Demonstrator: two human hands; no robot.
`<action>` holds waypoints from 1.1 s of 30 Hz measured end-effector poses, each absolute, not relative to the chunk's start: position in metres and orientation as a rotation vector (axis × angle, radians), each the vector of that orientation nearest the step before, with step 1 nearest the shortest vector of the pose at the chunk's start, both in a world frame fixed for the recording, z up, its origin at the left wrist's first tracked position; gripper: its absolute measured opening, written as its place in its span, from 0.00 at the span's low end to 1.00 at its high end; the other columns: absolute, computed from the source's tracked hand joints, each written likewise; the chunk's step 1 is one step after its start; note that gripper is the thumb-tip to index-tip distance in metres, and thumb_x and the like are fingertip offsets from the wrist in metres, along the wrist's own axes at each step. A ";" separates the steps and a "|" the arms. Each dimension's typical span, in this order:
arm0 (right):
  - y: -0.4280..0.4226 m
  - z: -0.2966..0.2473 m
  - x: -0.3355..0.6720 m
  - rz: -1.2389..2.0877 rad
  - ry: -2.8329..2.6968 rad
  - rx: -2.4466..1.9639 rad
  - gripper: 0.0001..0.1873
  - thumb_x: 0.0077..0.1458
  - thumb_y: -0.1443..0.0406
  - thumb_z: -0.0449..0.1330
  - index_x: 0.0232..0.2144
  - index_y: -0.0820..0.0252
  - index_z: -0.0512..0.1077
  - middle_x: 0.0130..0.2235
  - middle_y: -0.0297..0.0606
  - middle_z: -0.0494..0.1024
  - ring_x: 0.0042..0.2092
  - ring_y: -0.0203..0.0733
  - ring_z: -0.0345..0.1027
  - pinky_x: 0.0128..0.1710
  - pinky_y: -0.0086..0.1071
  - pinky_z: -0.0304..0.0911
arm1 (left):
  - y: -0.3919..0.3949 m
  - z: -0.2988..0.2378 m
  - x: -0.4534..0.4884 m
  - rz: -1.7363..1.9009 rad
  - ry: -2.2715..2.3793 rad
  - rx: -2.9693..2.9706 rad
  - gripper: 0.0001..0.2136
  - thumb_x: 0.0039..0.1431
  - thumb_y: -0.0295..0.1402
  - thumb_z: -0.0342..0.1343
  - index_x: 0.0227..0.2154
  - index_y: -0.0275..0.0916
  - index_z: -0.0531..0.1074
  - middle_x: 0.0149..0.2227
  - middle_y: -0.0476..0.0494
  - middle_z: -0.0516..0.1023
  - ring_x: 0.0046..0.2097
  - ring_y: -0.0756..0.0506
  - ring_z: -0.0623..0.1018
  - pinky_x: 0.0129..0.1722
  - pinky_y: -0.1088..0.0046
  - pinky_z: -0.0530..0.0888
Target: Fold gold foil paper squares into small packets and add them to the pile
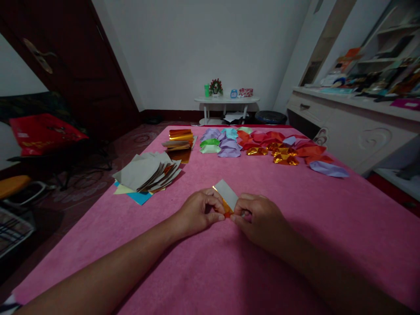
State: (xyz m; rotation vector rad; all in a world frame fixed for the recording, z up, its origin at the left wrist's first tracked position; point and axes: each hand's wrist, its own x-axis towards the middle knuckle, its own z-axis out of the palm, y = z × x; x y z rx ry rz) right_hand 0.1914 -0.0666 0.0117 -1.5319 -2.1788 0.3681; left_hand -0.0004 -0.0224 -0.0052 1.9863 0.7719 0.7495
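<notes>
Both my hands meet over the middle of a pink table. My left hand and my right hand pinch a small folded sheet of foil paper, silver-white on top with a gold-orange edge underneath. The fingers of each hand are closed on the paper's near end. The paper's far end sticks up and away from me, just above the tabletop.
A fanned pile of paper sheets lies at the left. Behind it is a stack of gold foil sheets. Several folded paper pieces, purple, green, red and gold, lie at the far side. A white cabinet stands at the right.
</notes>
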 end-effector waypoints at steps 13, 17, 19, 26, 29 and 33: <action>-0.065 -0.001 0.192 0.208 -2.103 -1.667 0.11 0.49 0.70 0.53 0.17 0.60 0.62 0.22 0.33 0.68 0.24 0.33 0.56 0.26 0.30 0.45 | -0.026 -0.002 0.004 0.766 0.909 2.044 0.06 0.53 0.26 0.56 0.21 0.34 0.72 0.30 0.45 0.73 0.34 0.50 0.73 0.34 0.74 0.69; -0.066 -0.003 0.190 0.157 -2.095 -1.655 0.09 0.46 0.70 0.54 0.16 0.60 0.62 0.22 0.33 0.68 0.23 0.32 0.55 0.25 0.30 0.45 | -0.027 -0.002 0.006 0.786 0.938 2.080 0.07 0.52 0.25 0.57 0.20 0.35 0.72 0.30 0.45 0.73 0.35 0.49 0.73 0.34 0.74 0.69; -0.066 -0.003 0.189 0.146 -2.075 -1.645 0.09 0.44 0.70 0.55 0.16 0.59 0.62 0.21 0.33 0.68 0.23 0.32 0.54 0.25 0.30 0.45 | -0.027 -0.002 0.006 0.791 0.951 2.085 0.07 0.51 0.25 0.57 0.20 0.35 0.73 0.30 0.45 0.74 0.35 0.49 0.73 0.35 0.74 0.69; -0.056 0.000 0.197 0.480 -1.885 -1.670 0.11 0.46 0.66 0.55 0.15 0.59 0.64 0.20 0.31 0.67 0.23 0.33 0.56 0.23 0.29 0.46 | -0.026 -0.004 0.007 0.804 0.968 2.074 0.06 0.49 0.24 0.58 0.19 0.35 0.72 0.30 0.45 0.72 0.34 0.49 0.73 0.34 0.74 0.70; -0.047 0.000 0.206 0.641 -1.720 -1.586 0.12 0.49 0.61 0.55 0.17 0.59 0.65 0.18 0.30 0.65 0.22 0.34 0.56 0.22 0.28 0.48 | -0.026 -0.003 0.007 0.800 0.963 2.077 0.07 0.50 0.24 0.58 0.19 0.34 0.71 0.30 0.46 0.72 0.34 0.49 0.72 0.34 0.74 0.69; -0.040 0.001 0.214 0.866 -1.553 -1.516 0.14 0.49 0.58 0.56 0.18 0.59 0.64 0.15 0.30 0.65 0.20 0.34 0.58 0.21 0.27 0.53 | -0.025 -0.003 0.006 0.810 0.943 2.103 0.07 0.51 0.25 0.58 0.19 0.35 0.71 0.28 0.46 0.71 0.33 0.49 0.72 0.34 0.74 0.69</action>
